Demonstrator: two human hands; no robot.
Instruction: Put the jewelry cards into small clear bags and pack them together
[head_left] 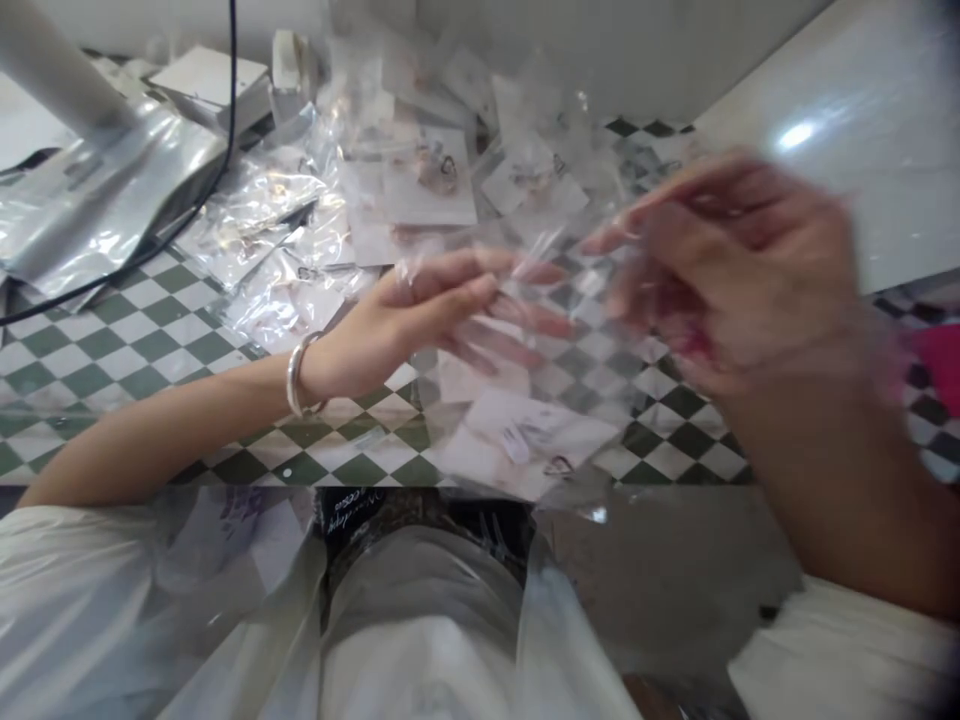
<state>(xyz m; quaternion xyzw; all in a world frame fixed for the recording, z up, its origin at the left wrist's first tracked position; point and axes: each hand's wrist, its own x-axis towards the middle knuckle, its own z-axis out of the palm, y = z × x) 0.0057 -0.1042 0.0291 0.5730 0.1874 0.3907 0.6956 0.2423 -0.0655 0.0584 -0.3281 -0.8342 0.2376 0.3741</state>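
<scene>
The left hand point(450, 305), fingers loosely spread, touches a clear plastic bag point(544, 415). The right hand point(750, 275) curls, its blurred grip impossible to tell.

I'm seeing a small white glare flaring on the pale, glossy flat panel point(847, 170), while clear, crinkled plastic bags point(262, 190) are glinting; the bare right hand point(765, 265) is smearing with motion blur, and the upper-right corner is darkening.
</scene>
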